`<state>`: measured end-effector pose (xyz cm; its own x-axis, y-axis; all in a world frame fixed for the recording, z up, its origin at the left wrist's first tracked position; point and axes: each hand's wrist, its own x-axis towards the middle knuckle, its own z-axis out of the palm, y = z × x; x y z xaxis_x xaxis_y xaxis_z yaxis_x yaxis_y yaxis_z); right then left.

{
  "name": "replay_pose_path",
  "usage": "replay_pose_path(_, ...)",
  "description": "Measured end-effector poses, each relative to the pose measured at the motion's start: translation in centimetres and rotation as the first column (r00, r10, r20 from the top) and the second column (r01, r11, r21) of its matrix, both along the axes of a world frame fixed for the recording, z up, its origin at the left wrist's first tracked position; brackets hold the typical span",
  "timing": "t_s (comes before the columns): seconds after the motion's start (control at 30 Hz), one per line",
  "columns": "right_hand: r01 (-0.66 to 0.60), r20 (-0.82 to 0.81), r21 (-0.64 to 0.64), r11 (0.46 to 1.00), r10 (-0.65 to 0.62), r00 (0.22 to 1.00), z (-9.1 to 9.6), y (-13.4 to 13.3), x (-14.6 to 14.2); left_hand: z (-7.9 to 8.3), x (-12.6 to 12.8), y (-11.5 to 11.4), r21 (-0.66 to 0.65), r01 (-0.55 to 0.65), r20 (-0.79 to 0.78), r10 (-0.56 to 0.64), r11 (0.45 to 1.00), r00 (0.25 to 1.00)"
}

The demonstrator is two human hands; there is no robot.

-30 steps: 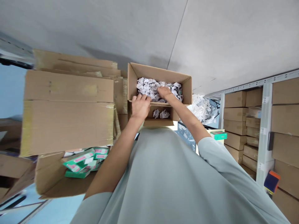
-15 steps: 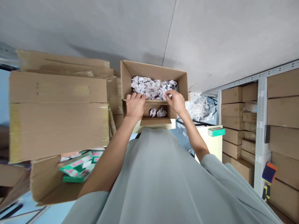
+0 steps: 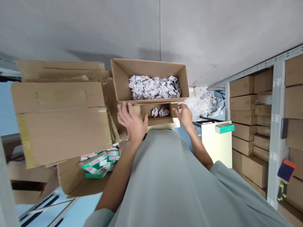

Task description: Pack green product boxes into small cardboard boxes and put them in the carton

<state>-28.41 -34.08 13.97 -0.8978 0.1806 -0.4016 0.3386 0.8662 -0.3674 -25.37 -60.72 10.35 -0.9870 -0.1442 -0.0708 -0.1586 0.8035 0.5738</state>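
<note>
A small open cardboard box (image 3: 162, 121) sits close to my body with two crumpled paper wads (image 3: 164, 112) inside. At its left end my left hand (image 3: 132, 121) is spread open, slightly blurred, over the flap there. My right hand (image 3: 184, 116) is by the box's right end, thumb and forefinger apart beside the edge; whether they touch it I cannot tell. Directly behind stands a larger open cardboard box (image 3: 149, 66), partly filled with crumpled white paper (image 3: 151, 88).
Flattened cardboard (image 3: 61, 129) is stacked on the left, above an open carton (image 3: 71, 176) of green-and-pink boxes (image 3: 97, 164). To the right are white scrap material (image 3: 203, 99), a green box (image 3: 224, 128) on a pale surface, and a metal shelf post (image 3: 276, 126) with cartons (image 3: 248, 157).
Both hands have left the larger box's near edge and come down to the small box's ends. My left fingers have spread. The view has shifted slightly.
</note>
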Motion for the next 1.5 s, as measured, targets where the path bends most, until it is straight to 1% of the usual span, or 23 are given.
replay_pose_path(0.07,0.079,0.097,0.025,0.997,-0.081,0.992,-1.9,0.9,0.8,-1.9,2.6,-0.7,0.04,-0.12,0.058,0.117,0.992,0.991)
replay_pose_path(0.13,0.097,0.174,-0.026,0.995,-0.091,0.981,-3.4,1.6,1.2,-4.2,4.3,-1.5,0.12,-0.209,0.136,0.193,0.97,0.972)
replay_pose_path(0.2,0.09,0.18,-0.097,0.991,-0.071,0.981,-4.4,2.2,1.5,-6.4,5.1,-2.3,0.208,-0.291,0.212,0.248,0.934,0.945)
replay_pose_path(0.27,0.086,0.143,-0.154,0.984,-0.064,0.988,-4.9,2.5,2.2,-8.0,4.9,-2.7,0.269,-0.377,0.274,0.304,0.886,0.912)
replay_pose_path(0.37,0.107,0.101,-0.199,0.974,-0.088,0.991,-5.2,2.8,4.0,-9.1,3.9,-2.9,0.317,-0.487,0.337,0.384,0.814,0.86)
replay_pose_path(0.43,0.133,0.094,-0.208,0.969,-0.115,0.989,-5.1,2.9,5.7,-9.2,3.2,-2.6,0.342,-0.526,0.358,0.41,0.778,0.839)
replay_pose_path(0.47,0.153,0.092,-0.208,0.966,-0.136,0.986,-5.1,3.0,6.7,-9.1,3.1,-2.4,0.354,-0.528,0.357,0.411,0.772,0.839)
replay_pose_path(0.5,0.175,0.09,-0.207,0.962,-0.159,0.983,-5.0,3.1,7.8,-9.0,3.0,-2.2,0.361,-0.516,0.348,0.401,0.777,0.847)
replay_pose_path(0.53,0.198,0.087,-0.209,0.958,-0.184,0.979,-4.9,3.2,9.0,-8.9,3.1,-1.9,0.366,-0.487,0.33,0.379,0.793,0.865)
replay_pose_path(0.6,0.251,0.071,-0.21,0.945,-0.242,0.968,-4.7,3.5,11.6,-8.6,3.8,-1.1,0.378,-0.39,0.286,0.295,0.839,0.912)
replay_pose_path(0.67,0.324,0.04,-0.201,0.924,-0.323,0.946,-4.3,3.8,14.7,-8.3,4.8,-0.1,0.397,-0.28,0.255,0.188,0.874,0.948)
replay_pose_path(0.7,0.365,0.022,-0.195,0.91,-0.368,0.929,-4.1,4.0,16.4,-8.3,5.5,0.5,0.411,-0.228,0.247,0.133,0.883,0.96)
replay_pose_path(0.77,0.453,-0.003,-0.181,0.873,-0.461,0.887,-3.7,4.4,20.4,-8.2,6.8,2.1,0.452,-0.145,0.252,0.03,0.88,0.967)
replay_pose_path(0.87,0.573,-0.02,-0.163,0.803,-0.584,0.812,-3.0,5.0,27.2,-8.2,8.8,5.5,0.54,-0.032,0.276,-0.141,0.841,0.951)
replay_pose_path(0.97,0.696,-0.065,-0.138,0.705,-0.707,0.704,-2.3,5.9,34.0,-7.9,11.0,9.6,0.609,0.104,0.267,-0.327,0.787,0.907)
replay_pose_path(1.03,0.768,-0.108,-0.134,0.627,-0.779,0.617,-1.9,6.6,37.9,-7.2,12.7,12.2,0.636,0.191,0.249,-0.433,0.748,0.866)
replay_pose_path(1.1,0.819,-0.145,-0.149,0.555,-0.831,0.537,-1.7,7.4,41.1,-6.2,14.3,14.5,0.66,0.262,0.231,-0.522,0.704,0.821)
replay_pose_path(1.2,0.866,-0.164,-0.198,0.459,-0.887,0.432,-1.8,8.5,44.4,-4.9,16.5,17.1,0.691,0.342,0.202,-0.625,0.636,0.754)
replay_pose_path(1.27,0.882,-0.164,-0.241,0.404,-0.913,0.373,-1.9,9.2,46.0,-4.4,17.5,18.9,0.696,0.382,0.192,-0.67,0.609,0.717)
replay_pose_path(1.37,0.895,-0.172,-0.296,0.334,-0.94,0.295,-2.2,10.6,48.3,-4.3,18.6,22.3,0.676,0.423,0.212,-0.709,0.603,0.673)
replay_pose_path(1.43,0.905,-0.177,-0.318,0.281,-0.956,0.235,-2.5,11.9,50.0,-4.6,19.3,25.3,0.659,0.456,0.23,-0.738,0.597,0.634)
replay_pose_path(1.5,0.917,-0.181,-0.332,0.221,-0.969,0.167,-2.9,13.5,51.8,-5.1,20.2,28.8,0.641,0.501,0.236,-0.77,0.581,0.592)
